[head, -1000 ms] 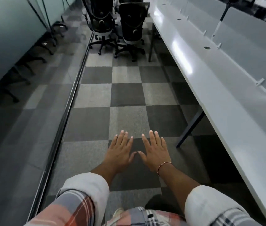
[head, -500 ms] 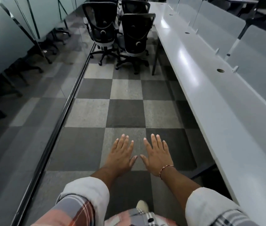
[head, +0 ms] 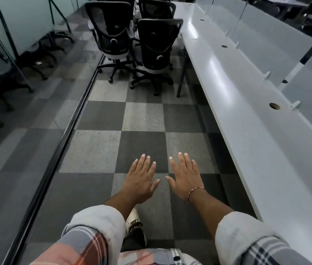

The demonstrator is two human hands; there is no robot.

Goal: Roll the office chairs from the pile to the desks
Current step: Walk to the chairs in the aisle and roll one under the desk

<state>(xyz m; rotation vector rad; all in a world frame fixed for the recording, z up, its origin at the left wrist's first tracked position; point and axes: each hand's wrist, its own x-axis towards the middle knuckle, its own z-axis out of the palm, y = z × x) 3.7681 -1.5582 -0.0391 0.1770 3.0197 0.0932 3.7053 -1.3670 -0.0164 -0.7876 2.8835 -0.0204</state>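
Nearest are two rolled-up sleeves, the left sleeve (head: 97, 222) and the right sleeve (head: 243, 230), with one pale shoe (head: 132, 219) showing between them on the floor (head: 143, 117), which is laid in light and dark carpet squares. Beyond the sleeves both arms reach forward. The left hand (head: 140, 180) and the right hand (head: 184, 178) lie flat in the air, palms down, fingers straight and a little spread, thumbs near each other but apart; both are wide and hold nothing. A thin bracelet (head: 196, 192) sits on the right wrist. I judge the hands are held out like this to be ready for a chair back.

A glass wall (head: 36, 92) with a dark floor track runs along the left. A long white tabletop (head: 247, 131) runs along the right, with a round cable hole (head: 274, 106) and grey screens (head: 266, 41) standing on its far side. Together they make a narrow aisle, so a chair would have to be rolled straight down it.

At the far end of that aisle stands the pile. The nearest chair (head: 158, 44) has its back to the camera, just beside the tabletop's edge and leg. A second chair (head: 111, 31) stands close on its left by the glass, and a third chair (head: 157, 8) behind them. All are well apart from the hands, and no chair is at a desk place along this stretch, so the fetching is not yet begun
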